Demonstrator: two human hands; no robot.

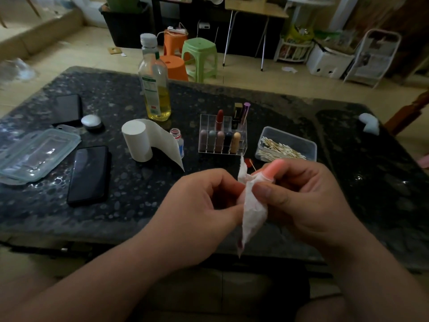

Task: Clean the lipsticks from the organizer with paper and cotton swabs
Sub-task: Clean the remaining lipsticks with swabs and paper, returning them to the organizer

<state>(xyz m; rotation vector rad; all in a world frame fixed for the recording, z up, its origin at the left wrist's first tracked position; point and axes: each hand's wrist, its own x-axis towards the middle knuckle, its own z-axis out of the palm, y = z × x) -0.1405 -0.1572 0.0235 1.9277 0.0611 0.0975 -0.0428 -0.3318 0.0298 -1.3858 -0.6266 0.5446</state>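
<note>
Left hand (204, 205): fingers curled, pinched the paper (254, 217).
Right hand (308, 198): fingers curled round 1 pink lipstick (270, 169), thumb pressed paper onto it.
Location: lipstick was held well apart from the organizer (222, 135).
Method: turning it inside a clean fold was judged best.
</note>
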